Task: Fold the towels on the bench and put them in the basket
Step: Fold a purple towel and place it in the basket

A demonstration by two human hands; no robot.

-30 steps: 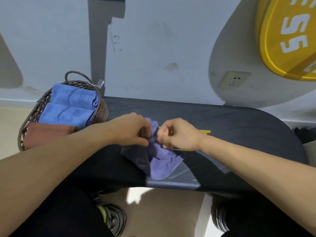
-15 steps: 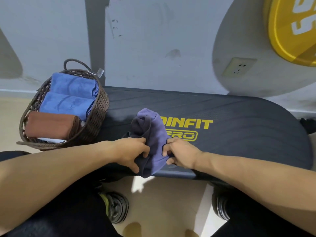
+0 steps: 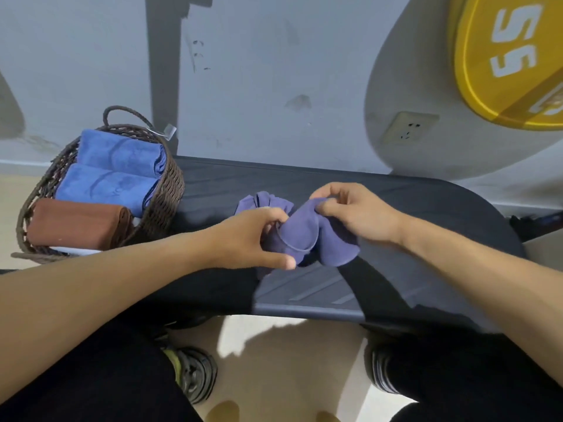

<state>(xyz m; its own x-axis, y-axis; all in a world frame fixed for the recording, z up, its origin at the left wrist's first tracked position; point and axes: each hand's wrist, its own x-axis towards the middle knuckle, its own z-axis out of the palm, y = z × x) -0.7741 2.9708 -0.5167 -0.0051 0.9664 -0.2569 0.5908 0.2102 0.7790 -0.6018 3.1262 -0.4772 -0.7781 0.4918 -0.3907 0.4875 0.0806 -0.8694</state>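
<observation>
Bunching between both hands, left hand (image 3: 249, 236) and right hand (image 3: 356, 213) pinch the purple towel (image 3: 304, 236).

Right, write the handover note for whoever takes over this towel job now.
Left hand and right hand: both pinch the purple towel, bunched over the bench, not yet folded.
Done: two blue towels and a brown towel lie folded in the basket at the bench's left end.
Left: fold the purple towel and put it in the basket.
</observation>
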